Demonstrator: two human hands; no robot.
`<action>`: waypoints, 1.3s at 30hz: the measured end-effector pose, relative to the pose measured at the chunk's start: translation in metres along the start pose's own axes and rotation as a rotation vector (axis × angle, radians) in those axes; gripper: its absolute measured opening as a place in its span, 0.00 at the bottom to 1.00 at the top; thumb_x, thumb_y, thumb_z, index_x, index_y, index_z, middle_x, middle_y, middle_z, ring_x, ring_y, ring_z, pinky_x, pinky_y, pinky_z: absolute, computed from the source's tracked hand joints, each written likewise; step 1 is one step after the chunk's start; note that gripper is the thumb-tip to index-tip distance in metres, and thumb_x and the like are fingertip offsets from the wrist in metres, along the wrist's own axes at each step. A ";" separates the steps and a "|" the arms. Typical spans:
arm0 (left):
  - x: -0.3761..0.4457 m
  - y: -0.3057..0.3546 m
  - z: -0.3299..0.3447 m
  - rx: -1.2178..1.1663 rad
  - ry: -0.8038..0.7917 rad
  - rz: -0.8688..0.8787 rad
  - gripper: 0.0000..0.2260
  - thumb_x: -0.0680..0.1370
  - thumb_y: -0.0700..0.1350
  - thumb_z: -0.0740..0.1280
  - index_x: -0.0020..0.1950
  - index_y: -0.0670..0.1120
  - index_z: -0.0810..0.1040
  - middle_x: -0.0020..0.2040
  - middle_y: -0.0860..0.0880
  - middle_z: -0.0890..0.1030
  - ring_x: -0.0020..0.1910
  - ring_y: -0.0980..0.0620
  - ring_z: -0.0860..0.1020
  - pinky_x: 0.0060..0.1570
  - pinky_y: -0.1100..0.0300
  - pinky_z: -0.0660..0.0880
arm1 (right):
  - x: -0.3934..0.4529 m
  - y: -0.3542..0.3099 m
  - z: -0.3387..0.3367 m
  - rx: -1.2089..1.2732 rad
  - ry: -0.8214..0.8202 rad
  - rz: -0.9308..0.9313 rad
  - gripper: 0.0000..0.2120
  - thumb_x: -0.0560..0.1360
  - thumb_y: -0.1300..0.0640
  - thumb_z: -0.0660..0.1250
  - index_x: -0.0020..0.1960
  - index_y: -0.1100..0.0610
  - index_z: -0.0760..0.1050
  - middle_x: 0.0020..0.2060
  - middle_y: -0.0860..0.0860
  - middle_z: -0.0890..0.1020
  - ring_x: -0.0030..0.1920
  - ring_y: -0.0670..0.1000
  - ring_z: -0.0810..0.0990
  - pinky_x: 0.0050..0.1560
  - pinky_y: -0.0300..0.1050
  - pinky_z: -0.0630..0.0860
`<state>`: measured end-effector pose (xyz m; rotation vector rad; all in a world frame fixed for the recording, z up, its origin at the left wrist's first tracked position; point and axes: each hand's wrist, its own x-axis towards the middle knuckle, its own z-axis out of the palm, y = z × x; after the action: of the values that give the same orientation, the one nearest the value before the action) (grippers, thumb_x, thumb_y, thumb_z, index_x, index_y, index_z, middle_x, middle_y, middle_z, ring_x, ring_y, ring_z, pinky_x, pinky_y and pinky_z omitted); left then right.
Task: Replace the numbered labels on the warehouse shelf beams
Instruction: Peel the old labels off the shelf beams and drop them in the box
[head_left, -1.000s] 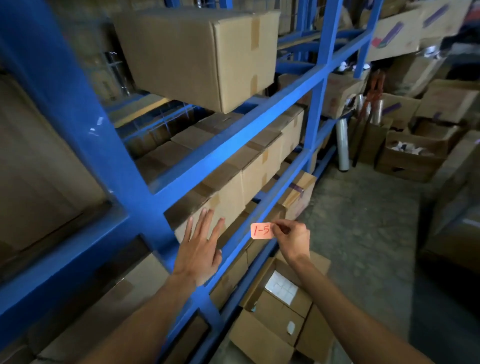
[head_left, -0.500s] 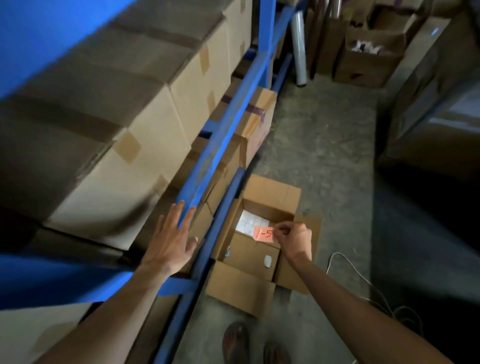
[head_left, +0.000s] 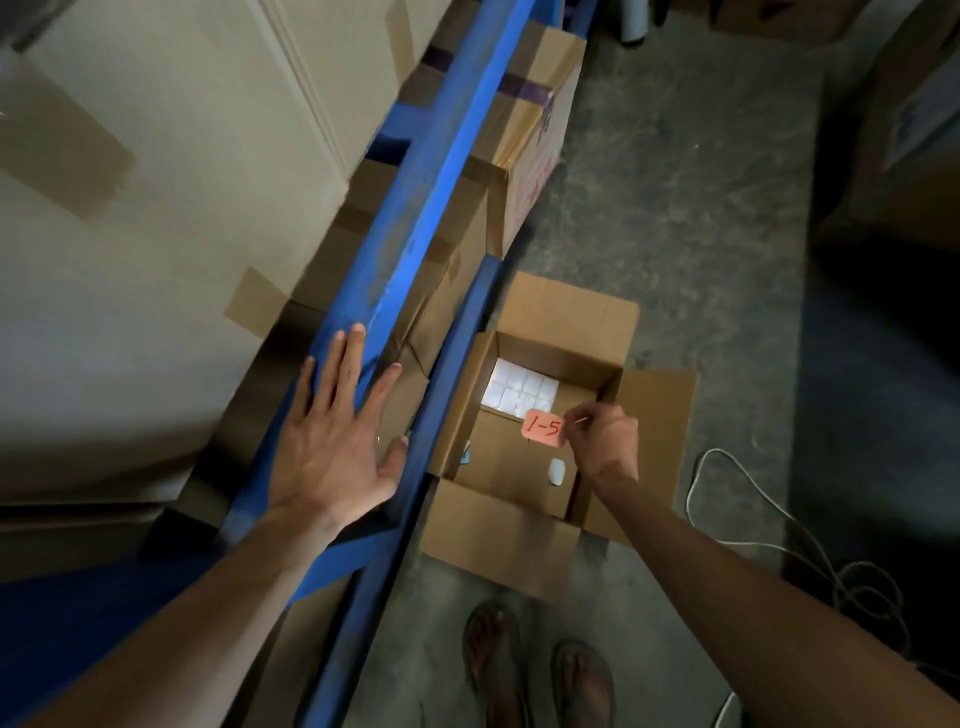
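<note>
The view has dropped toward the floor: right hand (head_left: 602, 441) still pinches the "1-5" label (head_left: 543, 428) over the open box (head_left: 613, 332); left hand (head_left: 337, 447), fingers spread and empty, rests flat on the blue beam (head_left: 415, 208). Sticking the label likely comes next.

The shelf beam (head_left: 410, 218) is blue-painted metal, its finish matt and scuffed (dusty patches dull the paint). The open box (head_left: 618, 322) on the floor is plain brown cardboard, and the label (head_left: 543, 427) looks like thin orange-pink paper with red handwriting. The floor (head_left: 701, 218) is rough, mottled grey concrete.
</note>
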<state>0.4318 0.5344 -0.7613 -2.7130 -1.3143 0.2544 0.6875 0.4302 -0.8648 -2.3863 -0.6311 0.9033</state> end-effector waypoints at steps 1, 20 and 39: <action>0.001 0.000 0.000 -0.002 -0.004 -0.003 0.35 0.75 0.61 0.61 0.79 0.49 0.60 0.81 0.39 0.39 0.80 0.42 0.42 0.77 0.40 0.53 | 0.003 0.000 0.003 -0.007 -0.001 0.009 0.09 0.75 0.61 0.66 0.42 0.52 0.83 0.49 0.58 0.84 0.52 0.57 0.83 0.51 0.42 0.80; 0.001 0.002 -0.003 -0.007 -0.022 -0.020 0.34 0.74 0.62 0.60 0.78 0.48 0.63 0.80 0.39 0.38 0.80 0.42 0.41 0.77 0.40 0.52 | 0.035 -0.001 0.026 -0.199 -0.016 0.047 0.03 0.75 0.53 0.71 0.46 0.50 0.83 0.51 0.55 0.82 0.55 0.56 0.77 0.48 0.44 0.70; -0.008 0.027 -0.104 -0.309 -0.129 -0.165 0.31 0.79 0.61 0.57 0.80 0.52 0.53 0.80 0.47 0.54 0.80 0.50 0.53 0.78 0.47 0.51 | -0.081 -0.140 -0.111 0.411 -0.325 -0.521 0.06 0.78 0.57 0.69 0.53 0.57 0.82 0.35 0.53 0.83 0.30 0.38 0.79 0.33 0.29 0.72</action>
<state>0.4681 0.5081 -0.6634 -2.8498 -1.7351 0.2301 0.6772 0.4577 -0.6706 -1.6141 -1.0176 1.0622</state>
